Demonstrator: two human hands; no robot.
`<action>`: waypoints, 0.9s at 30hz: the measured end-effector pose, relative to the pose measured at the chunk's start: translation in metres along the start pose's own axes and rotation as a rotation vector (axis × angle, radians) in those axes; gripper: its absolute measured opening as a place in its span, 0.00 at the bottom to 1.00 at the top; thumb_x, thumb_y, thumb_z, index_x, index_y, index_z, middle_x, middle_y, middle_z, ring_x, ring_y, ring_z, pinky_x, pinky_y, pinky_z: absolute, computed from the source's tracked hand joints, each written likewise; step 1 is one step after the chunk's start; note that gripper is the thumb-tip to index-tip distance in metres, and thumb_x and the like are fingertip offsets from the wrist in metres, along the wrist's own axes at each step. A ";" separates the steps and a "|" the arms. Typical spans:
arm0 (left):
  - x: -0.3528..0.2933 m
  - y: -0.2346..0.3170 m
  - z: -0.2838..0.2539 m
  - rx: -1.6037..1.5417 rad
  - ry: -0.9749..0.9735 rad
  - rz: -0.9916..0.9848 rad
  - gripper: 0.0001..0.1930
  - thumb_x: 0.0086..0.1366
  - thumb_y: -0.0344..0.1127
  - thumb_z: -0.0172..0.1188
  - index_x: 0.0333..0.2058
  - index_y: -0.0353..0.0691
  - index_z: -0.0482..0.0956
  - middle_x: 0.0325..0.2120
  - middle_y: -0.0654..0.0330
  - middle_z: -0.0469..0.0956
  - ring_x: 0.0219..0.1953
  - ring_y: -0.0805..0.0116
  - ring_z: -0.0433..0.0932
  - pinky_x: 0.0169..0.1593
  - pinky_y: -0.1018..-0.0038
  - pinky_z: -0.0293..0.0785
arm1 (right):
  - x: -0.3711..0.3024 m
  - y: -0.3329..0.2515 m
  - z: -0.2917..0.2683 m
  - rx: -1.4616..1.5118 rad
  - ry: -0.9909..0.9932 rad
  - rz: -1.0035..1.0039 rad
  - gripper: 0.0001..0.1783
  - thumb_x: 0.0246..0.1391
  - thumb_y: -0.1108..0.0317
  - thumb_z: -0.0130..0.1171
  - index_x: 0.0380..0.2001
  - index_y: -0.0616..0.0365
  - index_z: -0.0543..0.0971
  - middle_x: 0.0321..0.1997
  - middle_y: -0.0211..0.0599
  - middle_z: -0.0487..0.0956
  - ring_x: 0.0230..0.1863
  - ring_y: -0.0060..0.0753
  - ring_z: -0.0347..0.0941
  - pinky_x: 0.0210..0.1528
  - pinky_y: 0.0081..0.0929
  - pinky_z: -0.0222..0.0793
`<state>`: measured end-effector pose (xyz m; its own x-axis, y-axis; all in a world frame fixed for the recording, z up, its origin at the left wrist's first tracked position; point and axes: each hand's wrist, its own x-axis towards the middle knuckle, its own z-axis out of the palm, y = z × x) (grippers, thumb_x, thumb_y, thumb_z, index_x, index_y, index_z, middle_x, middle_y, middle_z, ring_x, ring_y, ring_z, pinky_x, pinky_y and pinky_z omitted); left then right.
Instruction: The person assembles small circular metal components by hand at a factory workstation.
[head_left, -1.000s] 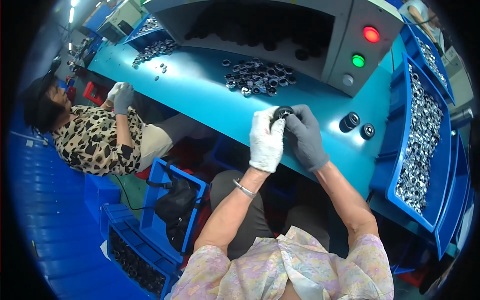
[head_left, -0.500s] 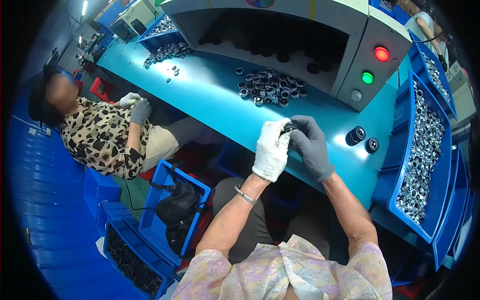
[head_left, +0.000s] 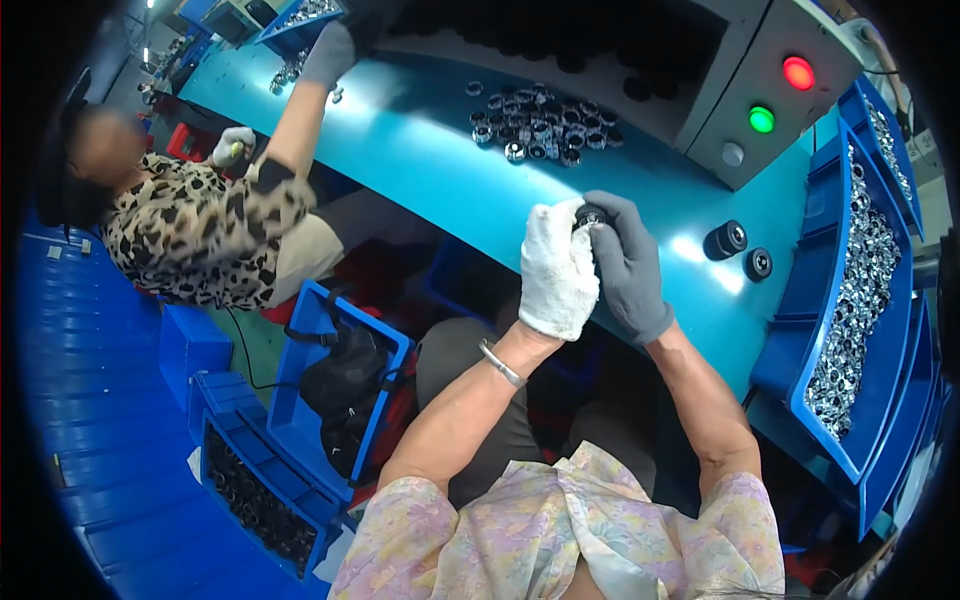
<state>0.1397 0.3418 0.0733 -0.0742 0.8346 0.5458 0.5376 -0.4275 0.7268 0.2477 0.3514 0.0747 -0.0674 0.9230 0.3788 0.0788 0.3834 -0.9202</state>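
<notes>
In front of me, over the near edge of the teal table [head_left: 420, 180], both my hands are closed around one small round black part [head_left: 592, 216] with a shiny rim. My left hand [head_left: 558, 275], in a white glove, grips it from the left. From the right, my right hand [head_left: 632, 270] holds it in a grey glove, thumb and fingers against it. Much of the part is hidden by the gloves. Beyond my hands lies a pile of shiny metal rings [head_left: 540, 125]. Two black cylindrical parts, a larger one [head_left: 725, 240] and a smaller one [head_left: 758, 264], rest to the right.
A grey machine [head_left: 765, 80] with a dark opening, a red light and a green light stands at the back. On the right is a blue bin [head_left: 826, 445] full of shiny rings. A co-worker [head_left: 215, 235] sits at left, one grey-gloved hand [head_left: 330, 55] reaching over the table.
My hands, still around the black part, have moved slightly up and away from me. The co-worker's grey-gloved hand has gone from the lap out over the table. The view has shifted a little.
</notes>
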 end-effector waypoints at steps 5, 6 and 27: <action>-0.008 -0.015 0.011 -0.004 0.010 0.001 0.12 0.61 0.23 0.50 0.43 0.33 0.73 0.34 0.50 0.71 0.36 0.53 0.72 0.41 0.65 0.69 | -0.004 0.012 0.003 0.147 0.015 0.144 0.08 0.57 0.75 0.49 0.41 0.63 0.71 0.33 0.34 0.75 0.33 0.20 0.69 0.37 0.21 0.68; -0.009 -0.016 0.014 -0.009 0.025 0.038 0.11 0.60 0.23 0.50 0.43 0.33 0.73 0.33 0.50 0.71 0.36 0.53 0.72 0.41 0.65 0.69 | -0.005 0.015 0.003 0.173 0.023 0.177 0.08 0.57 0.76 0.49 0.40 0.63 0.71 0.33 0.34 0.75 0.33 0.19 0.69 0.37 0.20 0.67; -0.015 -0.007 0.001 -0.072 -0.112 -0.197 0.10 0.59 0.21 0.54 0.41 0.33 0.75 0.35 0.53 0.74 0.38 0.60 0.75 0.44 0.71 0.72 | -0.012 0.010 -0.015 -0.128 -0.116 0.141 0.10 0.54 0.75 0.52 0.41 0.63 0.74 0.33 0.50 0.78 0.34 0.47 0.77 0.36 0.33 0.70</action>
<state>0.1379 0.3327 0.0597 -0.0754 0.9360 0.3439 0.4606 -0.2732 0.8445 0.2641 0.3443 0.0623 -0.1600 0.9608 0.2264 0.2204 0.2583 -0.9406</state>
